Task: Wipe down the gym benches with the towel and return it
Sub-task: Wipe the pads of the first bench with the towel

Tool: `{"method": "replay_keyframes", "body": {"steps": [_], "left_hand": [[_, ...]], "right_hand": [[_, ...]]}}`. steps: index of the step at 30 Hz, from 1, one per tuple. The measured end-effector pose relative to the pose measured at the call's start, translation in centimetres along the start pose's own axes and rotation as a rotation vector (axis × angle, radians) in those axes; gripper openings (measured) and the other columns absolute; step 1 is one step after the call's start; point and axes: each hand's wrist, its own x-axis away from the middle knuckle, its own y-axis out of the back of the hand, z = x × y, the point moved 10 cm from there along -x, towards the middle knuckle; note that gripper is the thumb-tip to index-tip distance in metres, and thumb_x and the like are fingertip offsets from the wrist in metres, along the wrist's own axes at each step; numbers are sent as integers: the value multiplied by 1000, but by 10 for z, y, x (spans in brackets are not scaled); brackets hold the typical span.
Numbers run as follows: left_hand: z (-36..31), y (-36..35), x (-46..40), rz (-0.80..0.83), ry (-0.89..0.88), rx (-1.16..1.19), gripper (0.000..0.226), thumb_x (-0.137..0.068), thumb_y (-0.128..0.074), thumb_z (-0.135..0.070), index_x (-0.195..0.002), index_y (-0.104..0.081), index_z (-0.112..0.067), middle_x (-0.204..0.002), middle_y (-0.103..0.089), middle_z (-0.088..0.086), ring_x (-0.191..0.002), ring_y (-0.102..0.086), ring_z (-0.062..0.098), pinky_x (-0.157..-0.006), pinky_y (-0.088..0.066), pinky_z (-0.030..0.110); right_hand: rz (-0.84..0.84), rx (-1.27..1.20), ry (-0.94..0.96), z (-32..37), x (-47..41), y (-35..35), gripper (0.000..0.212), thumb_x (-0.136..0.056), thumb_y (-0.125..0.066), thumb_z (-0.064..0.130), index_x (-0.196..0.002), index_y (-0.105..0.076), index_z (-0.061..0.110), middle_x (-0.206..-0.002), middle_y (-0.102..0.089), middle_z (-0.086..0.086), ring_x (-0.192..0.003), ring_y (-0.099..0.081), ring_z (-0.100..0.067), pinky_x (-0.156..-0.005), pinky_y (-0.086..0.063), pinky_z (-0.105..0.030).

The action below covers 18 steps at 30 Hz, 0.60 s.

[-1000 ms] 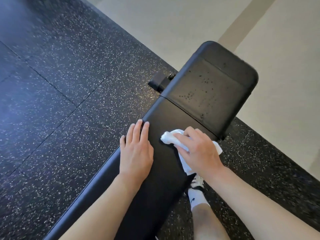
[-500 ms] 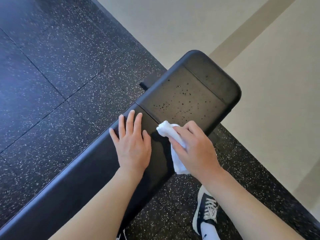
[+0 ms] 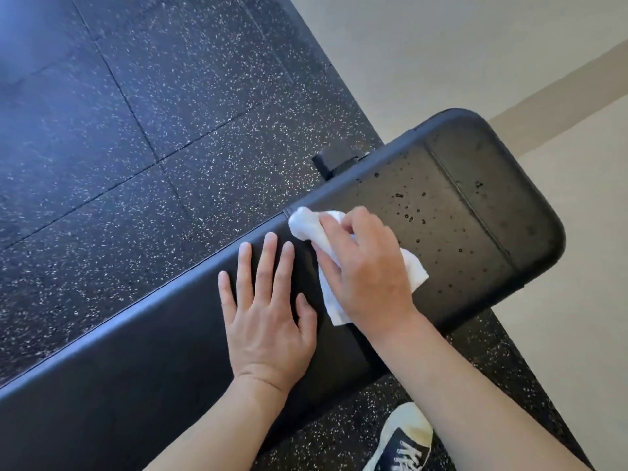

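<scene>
A: Item one?

B: Towel (image 3: 413,271). White, soft, crumpled into a loose wad, with one rounded end sticking out at the far side of the fingers and a flat corner trailing out toward the near edge of the bench. It lies on the bench top, right at the seam between the long pad and the short pad.

A: Held by?

B: Right hand (image 3: 365,266). Fingers curled over the towel, pressing it onto the pad; most of the cloth is hidden under the palm.

A: Item two?

B: Bench (image 3: 136,368). Black, smooth padded top, rounded corners, running slantwise across the view. Two pads, a long one and a short end pad (image 3: 475,212), meeting at a narrow seam. The end pad has a stitched line across it and is dotted with small dark droplets (image 3: 407,212). The long pad shows a plain, even sheen.

A: Other hand?

B: Left hand (image 3: 268,314). Flat on the long pad, palm down, fingers straight and slightly spread, holding nothing. It sits just beside the towel, not touching it as far as can be seen.

A: Surroundings?

B: Black rubber floor (image 3: 170,113) with white specks, laid in tiles. Pale floor (image 3: 424,45) past its edge. One dark shoe (image 3: 404,443) with white laces and a pale toe cap, near the bench.
</scene>
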Motion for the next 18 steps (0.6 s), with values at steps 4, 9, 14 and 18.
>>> {"method": "replay_keyframes", "body": {"steps": [4, 9, 14, 18], "left_hand": [[-1, 2, 1, 0, -2, 1, 74, -92, -43, -36, -165, -32, -26, -175, -23, -3, -164, -13, 29, -130, -10, 61], [-2, 2, 1, 0, 0, -8, 73, -93, -43, -36, -164, -33, -25, -175, -24, -1, -163, -14, 30, -129, -12, 63], [-1, 0, 1, 7, -16, -24, 73, -93, -42, -37, -164, -33, -23, -175, -21, -2, -164, -13, 30, -129, -12, 63], [-2, 1, 1, 7, -16, -24, 73, -93, -43, -36, -164, -33, -24, -175, -23, -2, -163, -13, 31, -129, -13, 63]], "right_hand": [[10, 85, -60, 11, -55, -20, 21, -101, -58, 32, -104, -71, 15, -98, -59, -6, -84, -55, -28, -69, -36, -39], [1, 81, -53, 11, -48, -18, 20, -101, -58, 32, -100, -69, 16, -97, -58, -6, -83, -55, -27, -71, -37, -39], [-4, 70, -31, -17, 60, 17, 24, -101, -65, 23, -122, -73, 15, -90, -51, -5, -77, -50, -25, -66, -38, -42], [-47, 129, -45, -30, 93, 30, 27, -100, -67, 21, -125, -74, 13, -88, -52, -5, -75, -49, -23, -63, -37, -41]]}}
